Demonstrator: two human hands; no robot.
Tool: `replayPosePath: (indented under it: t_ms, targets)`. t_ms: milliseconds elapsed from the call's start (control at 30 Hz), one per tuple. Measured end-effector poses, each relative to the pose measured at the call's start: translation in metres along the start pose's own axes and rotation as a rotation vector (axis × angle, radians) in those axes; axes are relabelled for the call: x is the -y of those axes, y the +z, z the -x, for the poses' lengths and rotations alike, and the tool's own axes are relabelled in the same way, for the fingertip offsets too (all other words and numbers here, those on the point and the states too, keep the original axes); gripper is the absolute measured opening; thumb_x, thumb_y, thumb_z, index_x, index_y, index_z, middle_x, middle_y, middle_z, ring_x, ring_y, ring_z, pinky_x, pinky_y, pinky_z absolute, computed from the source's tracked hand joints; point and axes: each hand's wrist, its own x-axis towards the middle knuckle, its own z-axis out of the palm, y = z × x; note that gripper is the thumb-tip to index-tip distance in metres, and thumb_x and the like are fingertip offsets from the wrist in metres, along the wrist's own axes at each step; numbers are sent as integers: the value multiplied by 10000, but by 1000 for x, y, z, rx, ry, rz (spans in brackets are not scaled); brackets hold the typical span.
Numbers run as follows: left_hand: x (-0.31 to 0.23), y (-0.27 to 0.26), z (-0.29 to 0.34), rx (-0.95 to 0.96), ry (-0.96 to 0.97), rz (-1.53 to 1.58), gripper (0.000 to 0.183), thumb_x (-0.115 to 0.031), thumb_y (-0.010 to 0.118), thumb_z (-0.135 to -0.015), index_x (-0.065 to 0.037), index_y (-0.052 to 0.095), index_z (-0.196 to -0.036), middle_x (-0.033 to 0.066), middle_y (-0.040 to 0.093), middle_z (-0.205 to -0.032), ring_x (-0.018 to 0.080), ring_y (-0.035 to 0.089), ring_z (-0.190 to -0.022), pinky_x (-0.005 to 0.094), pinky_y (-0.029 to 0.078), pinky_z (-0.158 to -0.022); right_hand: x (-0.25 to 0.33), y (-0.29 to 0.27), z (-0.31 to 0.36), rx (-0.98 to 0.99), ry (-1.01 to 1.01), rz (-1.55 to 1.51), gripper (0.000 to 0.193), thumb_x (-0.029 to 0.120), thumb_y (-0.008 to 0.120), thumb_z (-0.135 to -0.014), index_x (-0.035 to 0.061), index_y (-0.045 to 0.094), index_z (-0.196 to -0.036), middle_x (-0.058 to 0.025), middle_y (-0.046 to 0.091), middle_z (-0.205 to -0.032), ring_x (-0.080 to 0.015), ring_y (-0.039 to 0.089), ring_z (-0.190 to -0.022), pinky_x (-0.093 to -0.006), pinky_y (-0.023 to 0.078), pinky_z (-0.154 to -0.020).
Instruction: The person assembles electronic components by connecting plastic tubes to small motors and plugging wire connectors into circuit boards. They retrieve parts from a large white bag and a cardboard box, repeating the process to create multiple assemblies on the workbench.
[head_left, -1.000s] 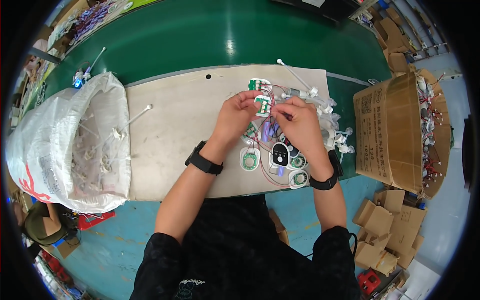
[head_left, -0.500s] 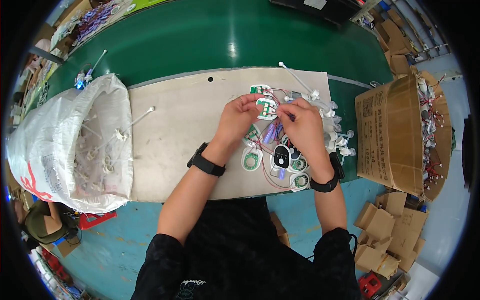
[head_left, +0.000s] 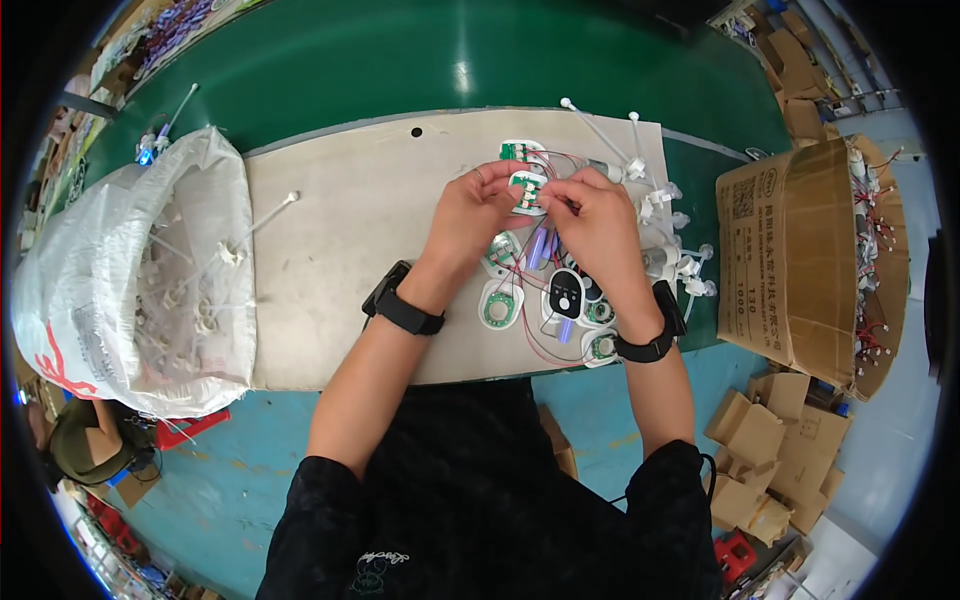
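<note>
Both our left hand (head_left: 478, 205) and right hand (head_left: 592, 215) pinch a small white circuit module (head_left: 527, 192) between fingertips; a brown labelled carton (head_left: 790, 260) stands right of the worktop (head_left: 340, 250).

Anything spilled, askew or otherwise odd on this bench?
Nothing looks damaged. One white stick part lies alone on the board, away from the bag. Both hands pinch a small white part above tangled wired boards.
</note>
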Motion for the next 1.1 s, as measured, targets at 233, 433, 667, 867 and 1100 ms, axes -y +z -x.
replayPosePath:
  t_ms: [233,433,667,867,1100]
  targets:
    - [1,0,-2,-60,-19,-60,326,8,581,-985,31,564,-1310,85,690,-1132,137,686,-996,270,611,-864,4,5,1,-7,46,52,110,92,762,-831,30,756,-921,-108,677,-812,-224,666,-666,-330,516,-609]
    - [0,-4,-3,-56,-3,-75,337,12,601,-974,28,570,-1309,86,695,-1117,134,685,-987,265,610,-853,-2,4,-3,57,11,11,113,80,752,-843,18,750,-937,-102,672,-818,-209,665,-665,-320,521,-609]
    - [1,-3,-5,-55,-18,-70,316,28,596,-966,39,591,-1282,86,695,-1101,135,685,-956,259,612,-823,-1,7,-2,67,-1,14,112,55,734,-856,8,744,-957,-101,664,-832,-201,673,-695,-316,519,-619]
    - [0,-5,-5,-6,-55,-34,327,11,588,-969,37,584,-1295,84,697,-1111,135,687,-964,261,606,-832,-1,4,-2,77,-48,65,103,47,732,-845,12,743,-942,-109,670,-850,-232,667,-681,-330,518,-625]
    - [-35,-12,10,-82,184,-896,308,-108,610,-996,-6,652,-1283,103,724,-1122,157,689,-970,284,565,-805,1,-25,-6,186,-185,208,155,59,728,-861,23,733,-1012,-103,692,-956,-258,682,-904,-350,544,-714]
